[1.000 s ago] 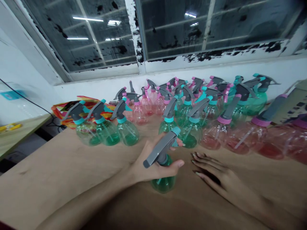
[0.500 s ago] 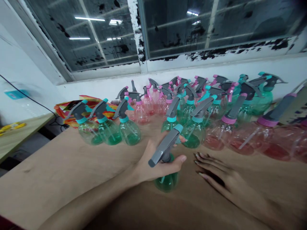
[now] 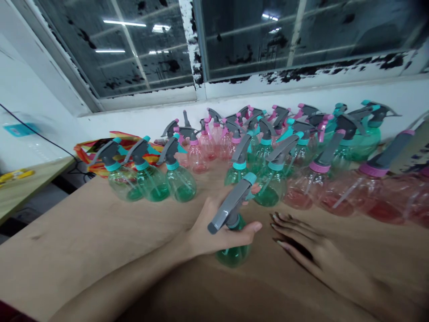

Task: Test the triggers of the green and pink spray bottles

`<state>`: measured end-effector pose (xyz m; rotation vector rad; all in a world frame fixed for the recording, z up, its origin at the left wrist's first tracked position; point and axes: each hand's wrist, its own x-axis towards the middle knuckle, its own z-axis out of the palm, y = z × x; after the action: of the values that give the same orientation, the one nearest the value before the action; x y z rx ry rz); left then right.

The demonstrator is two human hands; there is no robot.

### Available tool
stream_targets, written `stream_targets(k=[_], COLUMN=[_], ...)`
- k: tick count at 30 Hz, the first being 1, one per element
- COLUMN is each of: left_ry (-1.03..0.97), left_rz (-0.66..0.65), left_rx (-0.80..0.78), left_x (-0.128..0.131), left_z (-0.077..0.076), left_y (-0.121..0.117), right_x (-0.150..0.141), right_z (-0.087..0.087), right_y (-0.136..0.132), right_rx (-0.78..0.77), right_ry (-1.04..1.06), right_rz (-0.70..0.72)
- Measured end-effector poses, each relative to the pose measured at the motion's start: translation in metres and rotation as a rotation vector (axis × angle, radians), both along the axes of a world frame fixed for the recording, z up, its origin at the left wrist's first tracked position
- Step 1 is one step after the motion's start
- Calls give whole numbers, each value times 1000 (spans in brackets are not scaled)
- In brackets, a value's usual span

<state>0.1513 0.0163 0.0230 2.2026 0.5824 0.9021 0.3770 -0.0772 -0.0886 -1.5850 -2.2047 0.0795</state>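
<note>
My left hand (image 3: 214, 226) is wrapped round the neck of a green spray bottle (image 3: 233, 256) that has a grey trigger head and a turquoise nozzle. The thumb and fingers reach round it, with the fingertips partly hidden behind the head. To the right, my right hand (image 3: 311, 246) lies palm down on the wooden table (image 3: 100, 243), fingers stretched out and nothing in it. Just beyond the hands stand a green spray bottle (image 3: 269, 190) and a pink spray bottle (image 3: 300, 192), both with some liquid showing inside.
Three green spray bottles (image 3: 181, 185) form a row at the left. Several pink and green ones (image 3: 198, 156) crowd the back and right. An orange and yellow bag (image 3: 124, 145) lies behind the row. A window (image 3: 248, 40) rises beyond; a yellow object (image 3: 16, 175) lies on a side table.
Almost nothing differs. The view has shifted very slightly; my left hand keeps its hold on the spray bottle, and my right hand stays flat on the table.
</note>
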Motion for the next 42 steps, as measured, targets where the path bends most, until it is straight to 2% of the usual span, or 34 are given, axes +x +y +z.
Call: stream_targets(k=[6, 17, 24, 35, 42], left_ry=[-56, 65, 105, 124, 116], left_rz=[-15, 5, 11, 55, 139], left_rx=[-19, 77, 72, 27, 96], left_x=[1, -2, -2, -1, 1], left_z=[5, 4, 7, 1, -5], left_y=[-3, 0, -2, -2, -3], right_x=[2, 2, 2, 3, 2], right_z=[-3, -4, -3, -3, -2], right_y=[0, 1, 0, 0, 0], right_rx=[10, 31, 23, 22, 20], right_ry=[26, -5, 8, 14, 28], right_rz=[15, 15, 10, 17, 10])
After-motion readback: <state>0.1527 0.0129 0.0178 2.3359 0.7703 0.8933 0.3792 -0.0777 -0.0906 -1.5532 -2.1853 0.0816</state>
